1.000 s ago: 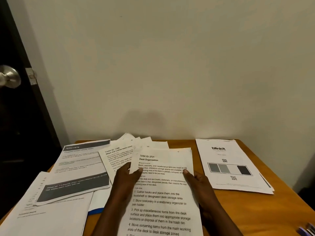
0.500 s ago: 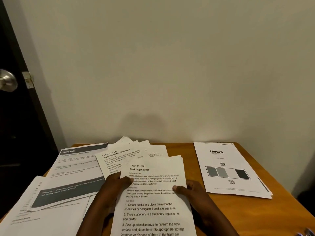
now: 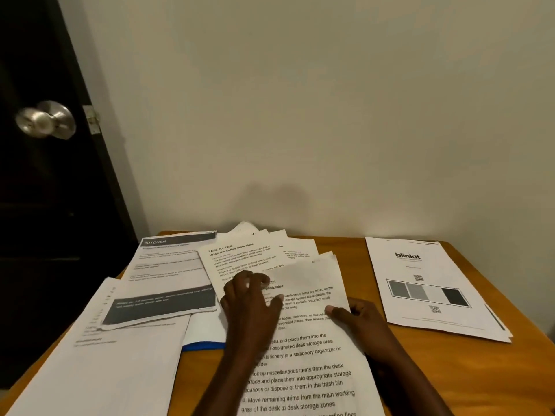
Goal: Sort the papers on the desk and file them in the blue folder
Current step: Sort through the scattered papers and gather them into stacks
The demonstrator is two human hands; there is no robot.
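Where the table (image 3: 450,379) carries loose papers (image 3: 168,274), we see the blue folder (image 3: 204,345) mostly buried under them, one edge showing. Our right hand (image 3: 357,319) pinches the Desk Organization sheet (image 3: 306,373) by its edge; left hand (image 3: 252,307) rests on it, fingers relaxed.

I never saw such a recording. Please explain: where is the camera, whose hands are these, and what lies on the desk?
There is no machine. A person wears a camera on the head, so the view looks forward and down at their own hands. The right hand pinches the right edge of the front sheet, thumb on top. The left hand rests on the same sheet; it is blurred. On the wooden desk lie more papers: a fanned pile behind, a KITCHEN sheet at left, a blinkit stack at right. The edge of the blue folder shows under the papers.
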